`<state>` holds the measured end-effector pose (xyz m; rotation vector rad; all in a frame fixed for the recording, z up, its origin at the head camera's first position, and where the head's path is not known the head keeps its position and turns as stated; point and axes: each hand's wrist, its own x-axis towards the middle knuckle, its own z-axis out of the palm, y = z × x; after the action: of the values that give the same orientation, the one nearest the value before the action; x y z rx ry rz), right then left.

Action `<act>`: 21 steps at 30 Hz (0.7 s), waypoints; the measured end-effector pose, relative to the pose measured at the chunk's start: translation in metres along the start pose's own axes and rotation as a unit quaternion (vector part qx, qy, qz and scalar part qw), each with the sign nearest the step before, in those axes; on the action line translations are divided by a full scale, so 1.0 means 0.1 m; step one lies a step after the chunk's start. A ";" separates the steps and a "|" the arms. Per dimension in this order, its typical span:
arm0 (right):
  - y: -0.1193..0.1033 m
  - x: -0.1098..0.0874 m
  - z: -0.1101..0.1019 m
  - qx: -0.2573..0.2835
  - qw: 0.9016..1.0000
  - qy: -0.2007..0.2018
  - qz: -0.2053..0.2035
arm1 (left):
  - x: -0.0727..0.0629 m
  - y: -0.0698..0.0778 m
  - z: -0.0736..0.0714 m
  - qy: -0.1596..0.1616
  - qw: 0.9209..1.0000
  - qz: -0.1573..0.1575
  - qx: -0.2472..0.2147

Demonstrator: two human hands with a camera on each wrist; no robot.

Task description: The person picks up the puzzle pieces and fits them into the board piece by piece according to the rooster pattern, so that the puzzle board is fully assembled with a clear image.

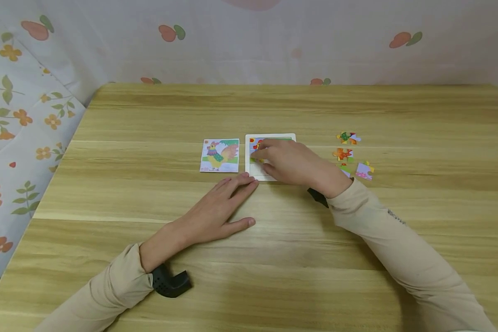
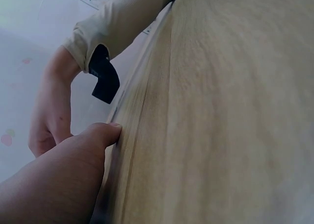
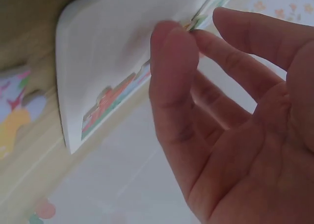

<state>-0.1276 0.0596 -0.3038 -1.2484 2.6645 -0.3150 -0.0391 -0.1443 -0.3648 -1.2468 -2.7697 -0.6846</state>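
Observation:
A white puzzle tray (image 1: 252,136) lies flat on the table, with colourful pieces (image 1: 255,143) fitted in its upper part. My right hand (image 1: 290,161) reaches over it and covers much of the picture. Its fingertips touch the left part of the puzzle, and in the right wrist view the thumb (image 3: 245,35) stands apart from the fingers. Whether a piece lies under those fingertips is hidden. My left hand (image 1: 216,210) rests on the table with fingers extended, their tips at the tray's lower left corner. To the tray's left lies a rooster picture card (image 1: 220,156).
Several loose puzzle pieces lie right of the tray, among them an orange one (image 1: 343,154) and a lilac one (image 1: 364,171); the right forearm partly covers one. A patterned cloth (image 1: 249,50) hangs behind the wooden table (image 1: 149,115). Each wrist carries a black device (image 1: 171,282).

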 end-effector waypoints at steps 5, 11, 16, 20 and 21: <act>-0.03 0.02 0.03 -0.006 1.000 0.007 0.001 | -0.02 0.00 -0.01 0.010 1.000 0.005 -0.003; -0.03 0.03 0.05 0.002 0.999 0.032 0.004 | -0.02 0.00 0.01 0.021 1.000 0.008 -0.001; 0.00 0.03 0.05 0.011 0.999 0.044 0.013 | 0.05 -0.01 -0.01 0.021 1.000 -0.009 -0.006; 0.02 0.03 0.06 0.018 0.999 0.049 0.007 | 0.14 0.00 -0.04 0.009 0.999 -0.033 -0.008; 0.02 0.02 0.06 0.019 0.999 0.049 0.005 | 0.16 0.00 -0.04 0.005 0.999 -0.038 -0.008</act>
<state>-0.1294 0.0585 -0.3101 -1.2379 2.7325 -0.4328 -0.0507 -0.1345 -0.3578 -1.1422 -2.8232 -0.7172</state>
